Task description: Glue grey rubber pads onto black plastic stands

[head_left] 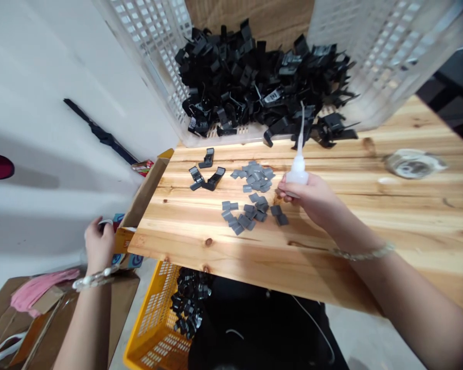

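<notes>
My right hand [312, 198] is closed around a small white squeeze bottle [298, 169] with a long thin nozzle, tip pointing up and away over the wooden table. To its left lie loose small grey flat pieces [254, 176] in a pile, with more grey pieces [247, 216] spread nearer the front edge. Beyond them sit three black plastic clips [215, 178]. Off the table's left side, my left hand [99, 240] is closed by the cardboard boxes; a bit of a white-rimmed round thing [106, 222] shows at its fingers, mostly hidden.
A white plastic basket [154, 67] full of black clips [247, 77] stands at the table's back. A roll of clear tape [411, 164] lies on the right. Below the front edge is a yellow crate [150, 318] holding more black parts. Pink cloth [42, 290] lies on cardboard at lower left.
</notes>
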`<state>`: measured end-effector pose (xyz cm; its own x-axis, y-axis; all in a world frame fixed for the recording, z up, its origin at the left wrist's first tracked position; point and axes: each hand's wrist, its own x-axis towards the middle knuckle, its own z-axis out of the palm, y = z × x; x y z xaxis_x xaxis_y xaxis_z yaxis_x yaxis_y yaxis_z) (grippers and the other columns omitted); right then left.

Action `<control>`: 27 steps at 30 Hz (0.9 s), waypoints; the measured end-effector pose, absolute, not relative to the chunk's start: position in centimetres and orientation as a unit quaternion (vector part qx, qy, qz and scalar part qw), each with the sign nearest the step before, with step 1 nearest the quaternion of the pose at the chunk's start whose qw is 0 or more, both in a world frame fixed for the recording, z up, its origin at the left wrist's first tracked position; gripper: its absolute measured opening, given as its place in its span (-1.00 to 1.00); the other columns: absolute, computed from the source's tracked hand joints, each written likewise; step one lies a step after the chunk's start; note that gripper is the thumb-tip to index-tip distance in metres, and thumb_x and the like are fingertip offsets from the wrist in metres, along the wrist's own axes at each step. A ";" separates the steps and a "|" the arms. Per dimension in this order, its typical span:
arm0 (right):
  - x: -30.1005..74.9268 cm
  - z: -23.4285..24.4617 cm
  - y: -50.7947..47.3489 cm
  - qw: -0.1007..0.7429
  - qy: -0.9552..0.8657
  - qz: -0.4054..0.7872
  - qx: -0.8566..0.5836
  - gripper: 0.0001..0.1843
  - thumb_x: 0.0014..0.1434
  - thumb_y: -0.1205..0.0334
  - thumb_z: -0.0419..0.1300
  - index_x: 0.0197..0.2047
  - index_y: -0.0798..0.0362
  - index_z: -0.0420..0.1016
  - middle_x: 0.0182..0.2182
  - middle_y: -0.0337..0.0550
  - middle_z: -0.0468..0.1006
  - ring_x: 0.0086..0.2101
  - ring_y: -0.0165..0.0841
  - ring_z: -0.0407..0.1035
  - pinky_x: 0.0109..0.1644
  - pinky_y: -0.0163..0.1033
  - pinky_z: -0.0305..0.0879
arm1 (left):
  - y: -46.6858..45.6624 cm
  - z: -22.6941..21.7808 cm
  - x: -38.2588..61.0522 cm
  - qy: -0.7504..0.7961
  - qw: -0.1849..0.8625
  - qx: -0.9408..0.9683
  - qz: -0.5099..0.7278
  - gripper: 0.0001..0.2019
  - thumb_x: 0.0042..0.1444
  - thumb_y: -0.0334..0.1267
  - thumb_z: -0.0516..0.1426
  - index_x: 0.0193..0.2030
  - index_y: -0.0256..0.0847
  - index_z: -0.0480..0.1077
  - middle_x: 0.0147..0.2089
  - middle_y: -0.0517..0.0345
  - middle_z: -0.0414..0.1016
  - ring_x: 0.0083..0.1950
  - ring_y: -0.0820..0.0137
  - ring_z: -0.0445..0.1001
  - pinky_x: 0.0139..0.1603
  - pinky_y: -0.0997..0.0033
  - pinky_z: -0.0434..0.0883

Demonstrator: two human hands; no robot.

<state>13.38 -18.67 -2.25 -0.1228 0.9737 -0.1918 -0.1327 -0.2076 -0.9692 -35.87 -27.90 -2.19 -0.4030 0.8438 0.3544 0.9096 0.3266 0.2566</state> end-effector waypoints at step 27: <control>13.2 -2.1 -18.5 0.443 -0.438 0.607 -0.493 -0.79 -0.15 0.27 0.28 -0.44 0.09 0.31 -0.57 -0.29 0.35 -0.52 -0.48 0.21 -0.43 -0.32 0.11 | -17.7 -1.9 -24.8 -0.607 -0.024 -0.780 -0.148 -0.72 0.19 0.00 0.09 -0.23 -0.20 0.34 -0.22 0.02 0.45 -0.16 0.21 0.44 -0.09 0.20 0.41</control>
